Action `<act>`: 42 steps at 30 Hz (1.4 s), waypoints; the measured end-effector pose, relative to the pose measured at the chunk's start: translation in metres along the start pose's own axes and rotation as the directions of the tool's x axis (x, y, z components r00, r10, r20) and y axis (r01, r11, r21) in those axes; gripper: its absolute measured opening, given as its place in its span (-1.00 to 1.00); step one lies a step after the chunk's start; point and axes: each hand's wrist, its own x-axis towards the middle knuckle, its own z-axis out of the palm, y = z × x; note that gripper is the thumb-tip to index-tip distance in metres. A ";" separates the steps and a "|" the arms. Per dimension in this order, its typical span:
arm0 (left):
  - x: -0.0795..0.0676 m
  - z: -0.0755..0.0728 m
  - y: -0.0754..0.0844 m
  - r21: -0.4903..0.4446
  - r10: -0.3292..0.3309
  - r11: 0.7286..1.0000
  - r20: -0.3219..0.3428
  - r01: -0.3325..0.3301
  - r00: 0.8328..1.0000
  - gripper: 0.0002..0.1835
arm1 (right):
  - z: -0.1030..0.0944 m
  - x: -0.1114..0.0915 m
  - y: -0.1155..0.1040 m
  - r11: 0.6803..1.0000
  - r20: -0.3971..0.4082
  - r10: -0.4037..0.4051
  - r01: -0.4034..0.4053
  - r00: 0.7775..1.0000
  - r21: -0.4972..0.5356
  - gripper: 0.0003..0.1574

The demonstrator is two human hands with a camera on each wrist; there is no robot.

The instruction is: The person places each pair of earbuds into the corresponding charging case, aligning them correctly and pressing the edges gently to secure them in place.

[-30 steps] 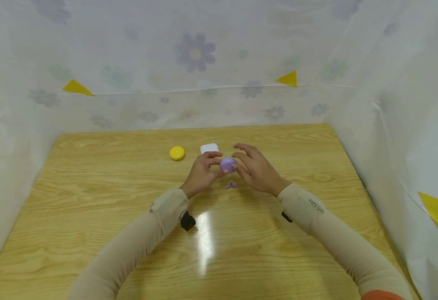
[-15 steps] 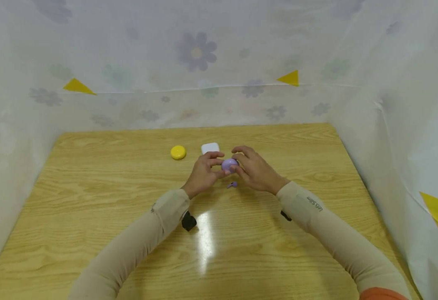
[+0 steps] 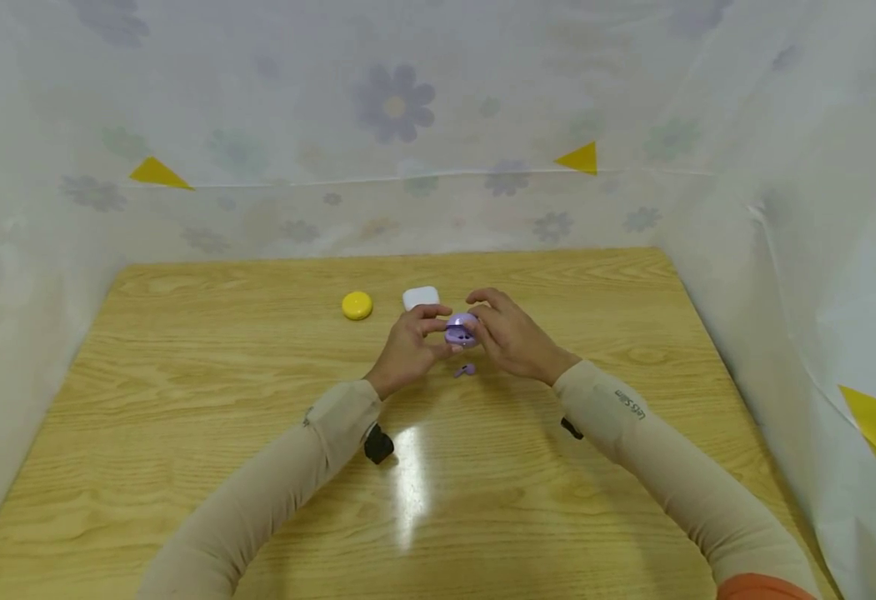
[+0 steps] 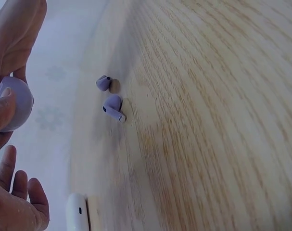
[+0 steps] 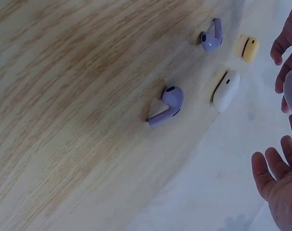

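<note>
A rounded purple earbud case (image 3: pixel 462 340) is held above the table between both hands, its lid raised and dark slots showing inside. My left hand (image 3: pixel 406 350) grips it from the left between thumb and fingers. From the right, my right hand (image 3: pixel 518 343) pinches the lid side, with the thumb at the opening. Below the case a purple earbud (image 3: pixel 466 370) lies on the table. Two loose purple earbuds show in the wrist views: a nearer earbud (image 5: pixel 171 102) and a farther earbud (image 5: pixel 211 42) in the right wrist view. Fingers partly cover the case.
A white earbud case (image 3: pixel 420 297) sits just behind my left hand. Left of it lies a round yellow case (image 3: pixel 357 305). The wooden table (image 3: pixel 220 375) ends at flower-printed white sheeting (image 3: pixel 317 125) at the back and sides.
The purple case was closed in both earlier frames; its lid now stands raised, showing the inside. Both hands have stayed nearly in place around it.
</note>
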 end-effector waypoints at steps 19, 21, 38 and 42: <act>-0.004 -0.001 -0.001 0.004 -0.083 0.997 0.014 0.083 0.996 -0.74 | -0.015 -0.003 0.015 0.974 -0.096 0.224 -0.220 0.970 0.049 -0.59; -0.004 -0.001 -0.002 0.005 -0.086 0.996 0.018 0.086 0.996 -0.73 | -0.015 -0.005 0.018 0.979 -0.114 0.206 -0.204 0.972 0.025 -0.64; -0.006 0.000 -0.005 -0.031 -0.118 0.992 0.029 0.119 0.993 -0.72 | 0.008 -0.039 0.036 0.952 0.326 0.283 -0.222 0.902 -0.213 -0.76; -0.006 0.000 -0.005 -0.022 -0.108 0.994 0.017 0.108 0.994 -0.74 | 0.011 -0.039 0.036 0.955 0.346 0.275 -0.213 0.897 -0.206 -0.79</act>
